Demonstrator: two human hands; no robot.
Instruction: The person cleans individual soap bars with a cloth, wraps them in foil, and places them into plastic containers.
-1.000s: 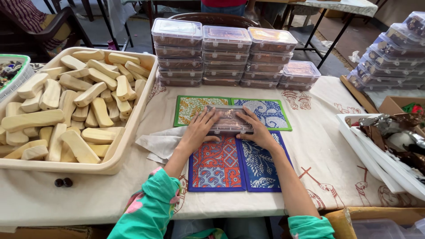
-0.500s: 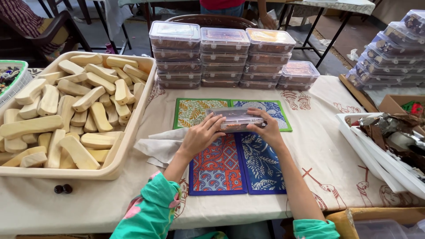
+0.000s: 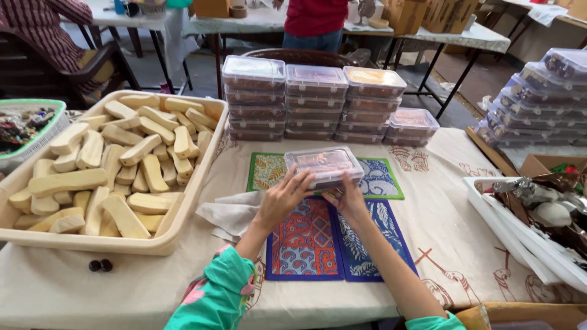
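In the head view, the person is lifting a clear lidded plastic box off the patterned mats on the tabletop; the step in hand looks like carrying off a filled, closed box. The box is hovering tilted above the green-edged mat, just in front of the stacks of like boxes. The next move, as I judge it, is calling for a level carry, with both sides held evenly so that the lid is not popping loose.

The left hand is gripping the box's near left edge, its fingers half curled and its thumb lying against the side wall. The right hand is pinching the near right corner, its fingers bent under the rim and pressing close together. Both hands are closing on the box, neither spreading flat.

To the left, a beige tray is holding many pale wooden blocks, and a grey cloth is lying between the tray and the mats. Two small dark beads are sitting near the tray's front edge. To the right, a white tray is holding foil-wrapped pieces.
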